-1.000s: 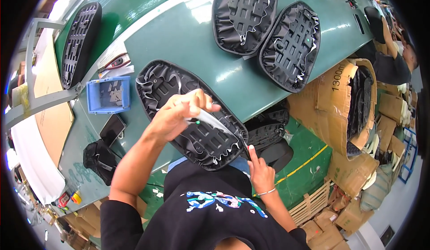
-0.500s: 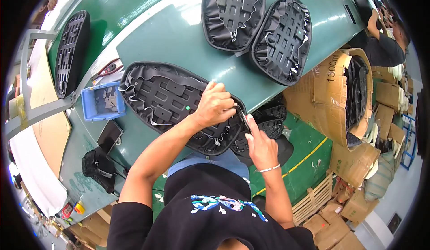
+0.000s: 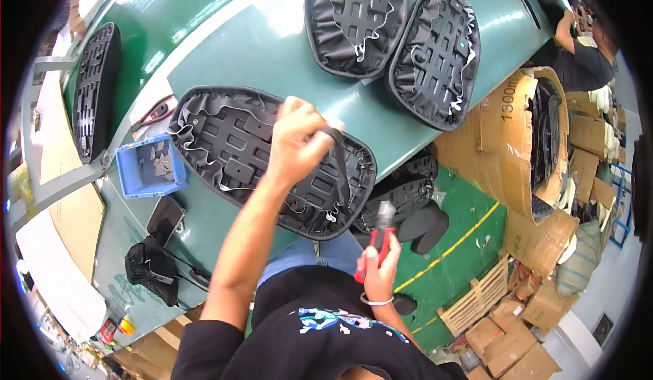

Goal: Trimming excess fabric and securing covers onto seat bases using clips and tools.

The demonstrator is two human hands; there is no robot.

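Note:
A black padded seat (image 3: pixel 224 150) lies underside up on the green table in front of me, its cover edge gathered in folds round a ribbed plastic base. Over its right half, my left hand (image 3: pixel 296 138) is closed on a black strip of cover material (image 3: pixel 340 166). The strip stretches from my fist down toward the seat's near right rim. Apart from the seat, off the table's near edge, my right hand (image 3: pixel 382 271) grips red-handled pliers (image 3: pixel 386 225), their metal jaws pointing up and away from me.
Two similar seats (image 3: pixel 357 23) lie at the back; another (image 3: pixel 95 91) is far left. A blue bin (image 3: pixel 151 168) of small metal pieces, a phone (image 3: pixel 165 220) and a black pouch (image 3: pixel 151 271) sit left. Right stands a large carton (image 3: pixel 483 135); a co-worker (image 3: pixel 578 60) is beyond.
My right hand has drawn the pliers back from the seat's right rim toward my body. My left hand has moved up and left, pulling the black strip taut.

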